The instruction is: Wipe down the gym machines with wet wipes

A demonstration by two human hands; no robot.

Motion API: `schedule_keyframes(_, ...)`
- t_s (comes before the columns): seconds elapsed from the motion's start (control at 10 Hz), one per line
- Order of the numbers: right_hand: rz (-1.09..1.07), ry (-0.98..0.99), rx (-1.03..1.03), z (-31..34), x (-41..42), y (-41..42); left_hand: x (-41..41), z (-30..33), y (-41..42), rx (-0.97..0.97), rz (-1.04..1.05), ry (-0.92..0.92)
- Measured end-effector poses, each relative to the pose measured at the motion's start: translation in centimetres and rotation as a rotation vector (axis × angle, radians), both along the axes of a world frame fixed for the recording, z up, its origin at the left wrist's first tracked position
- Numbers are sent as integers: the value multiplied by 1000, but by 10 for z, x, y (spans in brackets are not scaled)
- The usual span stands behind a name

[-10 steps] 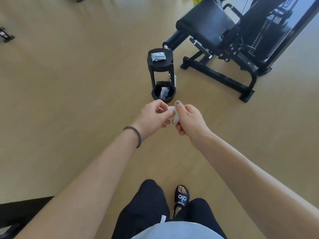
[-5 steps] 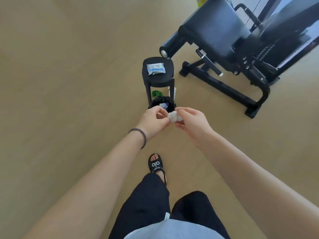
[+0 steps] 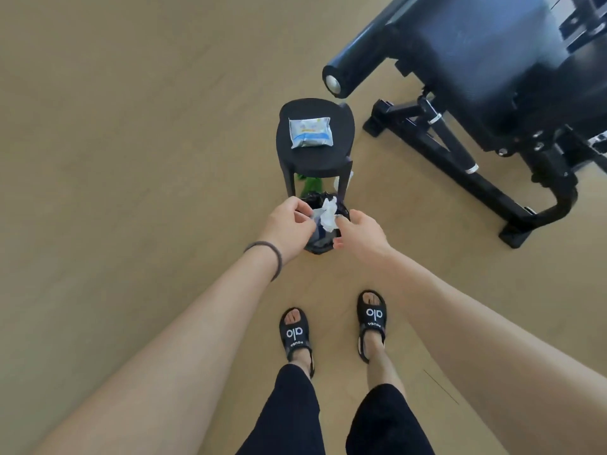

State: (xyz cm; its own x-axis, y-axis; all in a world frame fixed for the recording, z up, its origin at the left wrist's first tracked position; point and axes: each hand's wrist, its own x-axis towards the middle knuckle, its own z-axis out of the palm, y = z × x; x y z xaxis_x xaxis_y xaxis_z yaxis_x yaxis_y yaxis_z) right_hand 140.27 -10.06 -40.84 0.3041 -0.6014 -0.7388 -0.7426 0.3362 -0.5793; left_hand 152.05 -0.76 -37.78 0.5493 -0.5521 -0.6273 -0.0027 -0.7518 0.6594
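Hovering over a black-lined bin [image 3: 323, 247], a crumpled white wipe [image 3: 329, 215] is pinched by the left hand [image 3: 289, 226]; whether the right hand [image 3: 359, 234] grips it cannot be told. A wipes packet [image 3: 310, 133] lies on the stool surface [image 3: 343, 152] beyond.

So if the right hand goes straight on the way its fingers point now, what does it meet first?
Most likely the crumpled white wipe, which lies just ahead of the right hand, over the black bin. Depth is unclear from above, so the wipe may sit lower, inside the bin. The left hand lies beyond it.
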Motion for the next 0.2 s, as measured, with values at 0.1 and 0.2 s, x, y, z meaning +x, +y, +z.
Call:
schedule_keyframes(0.1, 93, 43, 38, -12, 3, -24, 0, -8, -19, 4, -17, 25)
schedule_keyframes(0.2, 34, 50, 48, -13, -5, -45, 2, -5, -37, 2, 12, -3)
